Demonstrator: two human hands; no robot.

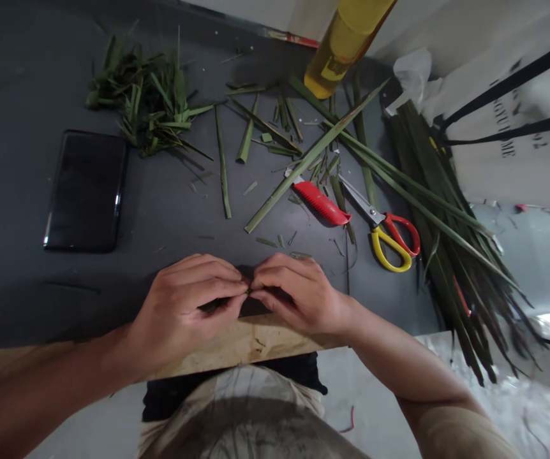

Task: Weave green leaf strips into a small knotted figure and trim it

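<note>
My left hand (193, 296) and my right hand (298, 290) meet fingertip to fingertip just above the front edge of the dark table. Both are closed in a pinch. A tiny dark green bit shows between the fingertips, too small and too covered to name. Beyond my right hand lie a red-handled utility knife (323, 203) and scissors (380, 220) with one red and one yellow handle loop. A long green leaf strip (304, 162) lies slantwise beside the knife, with short leaf cuttings scattered around it.
A heap of folded green leaf pieces (148, 95) sits at the back left, behind a black phone-like slab (86, 191). A yellow bottle (337, 51) stands at the back near a red-handled brush (294, 39). Long leaves (452, 236) overhang the right edge, beside a white bag (519, 121).
</note>
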